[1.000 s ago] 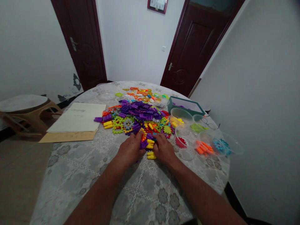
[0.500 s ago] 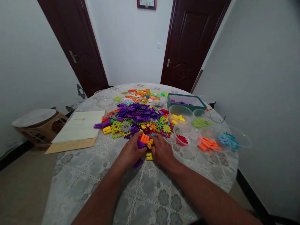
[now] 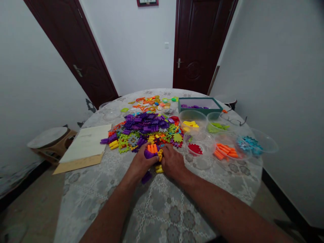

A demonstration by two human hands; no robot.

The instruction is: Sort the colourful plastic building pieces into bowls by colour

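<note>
Both my hands rest together at the near edge of a heap of coloured plastic building pieces [image 3: 149, 130] on a round table [image 3: 162, 206]. My left hand [image 3: 139, 164] is closed round a bundle of purple and orange tube pieces [image 3: 151, 151]. My right hand [image 3: 172, 163] is closed beside it, pinching yellow tube pieces [image 3: 160, 155]. A few loose yellow pieces [image 3: 159, 168] and a purple piece [image 3: 146, 177] lie on the cloth between and under my hands.
Clear bowls at the right hold sorted pieces: yellow [image 3: 191, 124], green [image 3: 217, 126], red [image 3: 194, 149], orange [image 3: 225, 152], blue [image 3: 250, 144]. A teal box [image 3: 199, 105] stands behind them. Papers [image 3: 86, 143] lie at the left, glasses [image 3: 236, 119] at the right. A stool [image 3: 48, 141] stands beside the table.
My hands have gathered tube pieces from the heap's edge and drawn them slightly towards me; the orange pieces now show in my left hand. The camera has tilted and shifted.
</note>
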